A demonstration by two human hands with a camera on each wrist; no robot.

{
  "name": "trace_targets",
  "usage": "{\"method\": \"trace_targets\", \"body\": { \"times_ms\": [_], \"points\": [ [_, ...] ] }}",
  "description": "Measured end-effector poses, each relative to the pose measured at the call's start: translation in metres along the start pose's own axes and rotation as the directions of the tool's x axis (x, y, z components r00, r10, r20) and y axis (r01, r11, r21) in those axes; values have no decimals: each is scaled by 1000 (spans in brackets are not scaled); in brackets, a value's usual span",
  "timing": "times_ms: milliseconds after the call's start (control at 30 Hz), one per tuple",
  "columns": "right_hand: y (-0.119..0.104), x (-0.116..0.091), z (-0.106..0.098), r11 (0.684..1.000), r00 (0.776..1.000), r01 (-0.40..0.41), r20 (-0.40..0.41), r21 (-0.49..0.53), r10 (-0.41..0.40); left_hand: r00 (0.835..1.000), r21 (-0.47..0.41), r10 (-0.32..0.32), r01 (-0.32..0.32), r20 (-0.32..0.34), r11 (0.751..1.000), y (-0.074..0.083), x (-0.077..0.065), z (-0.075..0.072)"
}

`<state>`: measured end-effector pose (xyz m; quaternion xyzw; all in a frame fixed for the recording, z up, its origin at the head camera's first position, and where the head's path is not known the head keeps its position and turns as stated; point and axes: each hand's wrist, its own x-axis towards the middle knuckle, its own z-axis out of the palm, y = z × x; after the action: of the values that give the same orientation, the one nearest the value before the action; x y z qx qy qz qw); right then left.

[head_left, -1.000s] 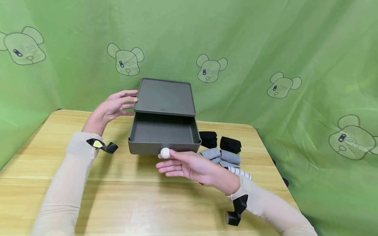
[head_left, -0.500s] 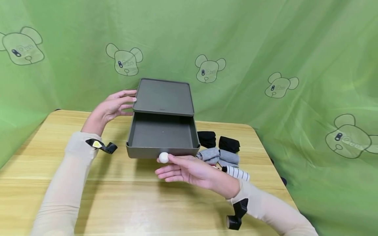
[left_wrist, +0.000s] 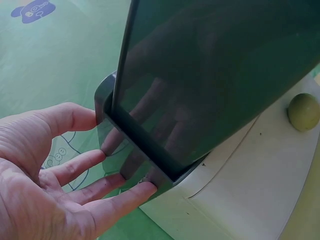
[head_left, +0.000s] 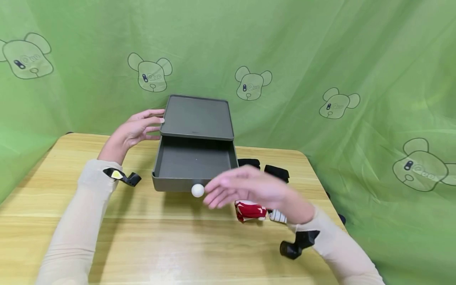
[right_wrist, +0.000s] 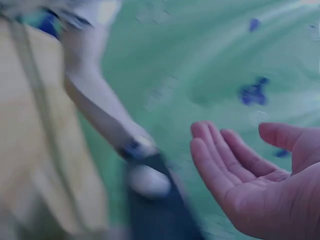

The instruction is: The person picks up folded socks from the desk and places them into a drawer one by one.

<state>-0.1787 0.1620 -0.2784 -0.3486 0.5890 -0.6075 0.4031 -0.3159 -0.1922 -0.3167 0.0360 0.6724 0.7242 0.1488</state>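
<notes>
A dark grey drawer box [head_left: 197,116] stands near the back of the table, its drawer [head_left: 174,184] pulled out toward me with nothing inside it. A round white knob [head_left: 197,190] sits on the drawer's front. My left hand [head_left: 133,128] steadies the box from its left side, and in the left wrist view its straight fingertips [left_wrist: 145,187] touch the side wall. Just right of the knob, apart from it, my right hand [head_left: 249,188] hovers with loosely extended fingers and holds nothing. It is blurred in the head view.
Right of the box lie folded black socks [head_left: 277,173], a red patterned rolled sock [head_left: 250,211] and a white striped one [head_left: 278,215]. My right hand hides the grey socks between them. A green curtain [head_left: 285,47] hangs behind the wooden table [head_left: 160,245].
The drawer has come slightly farther out toward me. My right hand has let go of the knob and moved up and right, uncovering the red sock. The left hand stays at the box.
</notes>
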Motion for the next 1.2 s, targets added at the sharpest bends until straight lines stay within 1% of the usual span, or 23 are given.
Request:
{"method": "trace_targets", "body": {
  "times_ms": [67,133,200,267,367,433,500,567,633,667,700,733,767,833,867,933,967,1067,1167,1200],
  "points": [
    [-18,-8,-15,992,994,105,-34,-71,-108,1000,-2,1,-1,0,1000,0,0,0],
    [-33,-15,-34,977,978,164,-105,-139,-179,1000,-3,1,-1,1,1000,0,0,0],
    [-43,-20,-54,969,954,171,-215,-176,-207,1000,-2,0,0,2,1000,0,0,0],
    [-47,-21,-77,974,924,135,-331,-184,-191,1000,-3,-1,1,2,1000,0,0,-1],
    [-42,-19,-113,987,867,66,-482,-146,-129,1000,-4,-3,3,-1,1000,0,-1,-2],
    [-31,-17,-138,992,831,7,-551,-122,-74,1000,-4,-4,4,0,1000,0,-1,-2],
    [-15,-16,-163,990,789,-75,-614,-123,-17,1000,-1,-6,6,1,1000,0,-1,-2],
    [2,-15,-185,973,745,-183,-665,-141,43,1000,3,-7,7,4,1000,0,0,-1],
    [21,-15,-205,943,707,-288,-702,-168,91,1000,5,-6,5,5,1000,0,1,-1],
    [30,-15,-212,923,689,-339,-717,-185,110,1000,5,-5,5,4,1000,0,1,-1],
    [39,-15,-220,903,675,-381,-727,-200,124,1000,4,-3,3,4,1000,0,1,-1],
    [48,-16,-226,886,667,-412,-733,-212,135,1000,5,-3,3,3,1000,0,1,-1],
    [56,-16,-231,868,661,-442,-736,-226,145,1000,5,-3,3,3,1000,0,2,0],
    [71,-15,-239,831,659,-491,-736,-261,158,1000,6,-3,3,3,1000,0,2,0],
    [78,-15,-241,813,661,-510,-732,-281,162,1000,5,-4,4,3,1000,0,2,0],
    [90,-14,-244,774,678,-537,-718,-336,159,1000,2,-3,3,4,1000,-1,2,0],
    [95,-13,-245,751,690,-548,-707,-368,157,1000,-1,-2,2,5,1000,-1,3,0],
    [106,-9,-247,692,717,-568,-681,-446,149,1000,-12,1,-1,5,1000,-1,3,-1],
    [113,-6,-247,626,738,-586,-657,-513,153,1000,-18,0,0,7,1000,-1,3,-1],
    [114,-4,-247,611,740,-593,-654,-524,156,1000,-18,0,0,9,1000,0,3,-1]
  ]
}}
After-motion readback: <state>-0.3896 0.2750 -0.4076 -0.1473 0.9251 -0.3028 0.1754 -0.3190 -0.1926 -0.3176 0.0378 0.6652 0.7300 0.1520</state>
